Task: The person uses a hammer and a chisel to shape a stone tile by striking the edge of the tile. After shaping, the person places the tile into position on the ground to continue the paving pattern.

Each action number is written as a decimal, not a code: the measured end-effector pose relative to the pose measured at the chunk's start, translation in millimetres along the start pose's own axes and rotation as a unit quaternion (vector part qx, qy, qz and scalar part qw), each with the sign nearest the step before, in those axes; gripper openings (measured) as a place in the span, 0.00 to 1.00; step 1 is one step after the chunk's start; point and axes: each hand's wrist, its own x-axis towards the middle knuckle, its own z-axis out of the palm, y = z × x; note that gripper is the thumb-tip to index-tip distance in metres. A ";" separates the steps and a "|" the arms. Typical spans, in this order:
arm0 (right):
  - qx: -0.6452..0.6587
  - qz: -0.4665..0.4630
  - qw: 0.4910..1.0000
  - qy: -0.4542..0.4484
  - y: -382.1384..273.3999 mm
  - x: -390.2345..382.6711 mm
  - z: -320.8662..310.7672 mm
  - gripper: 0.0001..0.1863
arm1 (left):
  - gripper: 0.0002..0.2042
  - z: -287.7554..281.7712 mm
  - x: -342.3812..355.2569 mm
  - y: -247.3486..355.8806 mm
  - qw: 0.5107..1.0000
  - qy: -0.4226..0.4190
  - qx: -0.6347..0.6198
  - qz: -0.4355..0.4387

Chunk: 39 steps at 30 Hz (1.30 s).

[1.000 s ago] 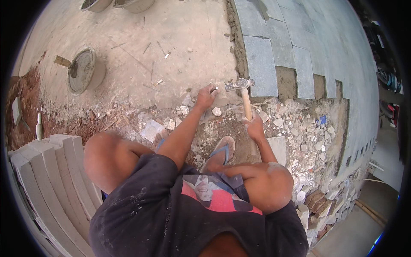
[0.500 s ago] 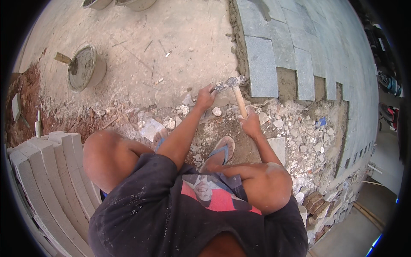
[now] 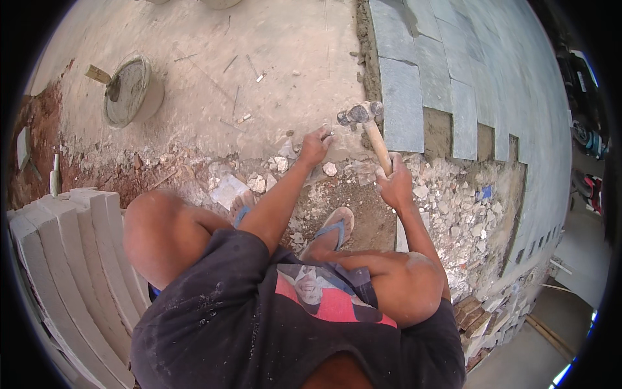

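My left hand (image 3: 314,146) is low on the pale concrete floor (image 3: 278,78), its fingertips closed round a small metal pin, perhaps a nail (image 3: 329,135). My right hand (image 3: 395,181) grips the wooden handle of a hammer (image 3: 376,139), whose metal head hangs just above and right of my left fingers, by the mortar edge (image 3: 369,84) of the grey stone paving (image 3: 402,104). Broken stone rubble (image 3: 453,214) lies around and below both hands. My feet in blue-strapped sandals (image 3: 334,227) are between my forearms.
A bucket of mortar (image 3: 129,97) with a wooden-handled tool stands at upper left. Pale slabs (image 3: 65,259) are stacked beside my left knee. Red soil (image 3: 39,149) shows at left. Thin rods lie on the concrete. Dark wheeled vehicles (image 3: 586,136) line the far right.
The hammer head came down onto the pin at my left fingers half a second ago and is now lifted away, up and to the right. My left hand stays nearly in place.
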 end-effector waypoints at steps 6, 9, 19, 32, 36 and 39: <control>-0.119 -0.034 0.991 -0.055 -10.1 1.0 2.5 0.21 | 0.12 -1.4 -3.0 18.9 0.999 -0.025 -0.038 -0.001; -0.181 -0.009 0.975 -0.128 -5.4 8.7 12.6 0.21 | 0.13 2.1 -1.9 10.4 0.999 -0.012 -0.031 0.025; -0.098 -0.029 0.995 -0.014 -30.8 0.1 0.8 0.20 | 0.12 2.3 -1.0 0.7 1.000 -0.005 -0.013 0.012; -0.123 -0.009 0.991 -0.047 -28.2 1.0 10.9 0.21 | 0.13 2.5 -0.9 -0.8 1.000 0.004 -0.028 0.001; -0.192 -0.015 0.976 -0.101 0.2 4.3 17.2 0.21 | 0.13 11.7 -3.7 1.7 0.998 0.014 -0.046 0.036; -0.170 -0.021 0.982 -0.081 -8.1 5.8 13.0 0.19 | 0.12 8.7 -1.8 -1.1 0.999 0.008 -0.046 0.012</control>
